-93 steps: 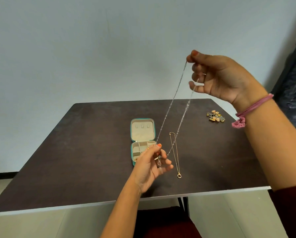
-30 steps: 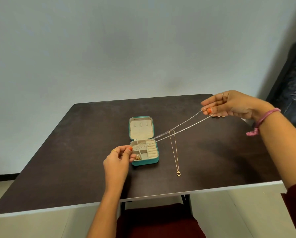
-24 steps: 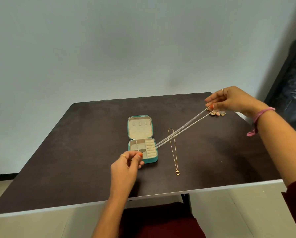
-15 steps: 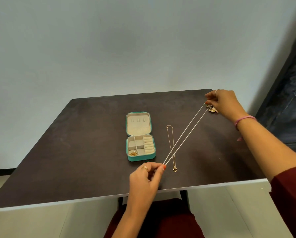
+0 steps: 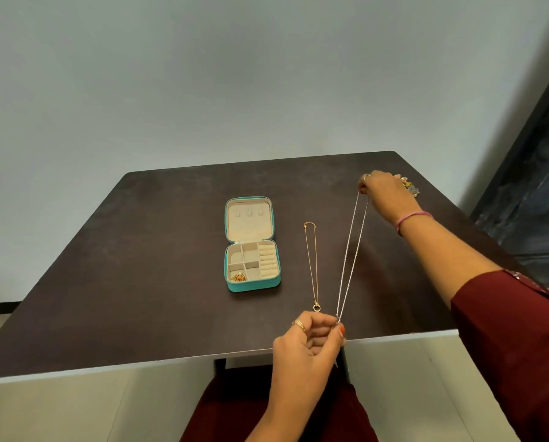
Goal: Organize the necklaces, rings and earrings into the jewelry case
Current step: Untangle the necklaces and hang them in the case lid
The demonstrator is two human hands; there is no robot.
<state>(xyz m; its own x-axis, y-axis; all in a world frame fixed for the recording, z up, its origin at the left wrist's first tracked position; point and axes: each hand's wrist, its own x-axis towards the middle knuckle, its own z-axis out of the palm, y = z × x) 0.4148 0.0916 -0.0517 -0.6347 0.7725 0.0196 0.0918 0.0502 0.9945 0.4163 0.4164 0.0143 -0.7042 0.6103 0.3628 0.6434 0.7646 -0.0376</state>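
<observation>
Against a plain pale wall, a dark brown table (image 5: 139,266) is seen, its near edge trimmed in white. A silver necklace (image 5: 351,250) is held stretched in a doubled line over the right part of the tabletop: its near end is pinched between thumb and fingertip of the left hand (image 5: 311,342) at the table's front edge, and its far end is pinched by the right hand (image 5: 383,193) near the far right corner. Whether the chain touches the surface cannot be told. Just left of it, a gold necklace (image 5: 311,266) with a small ring pendant is laid out straight on the table. Farther left, a teal jewelry case (image 5: 252,283) lies open, with small gold pieces (image 5: 238,277) in its front-left compartment; their kind is too small to make out. A cluster of coloured jewelry (image 5: 410,186) is mostly hidden behind the right hand. A dark object at the right edge is cut off.
</observation>
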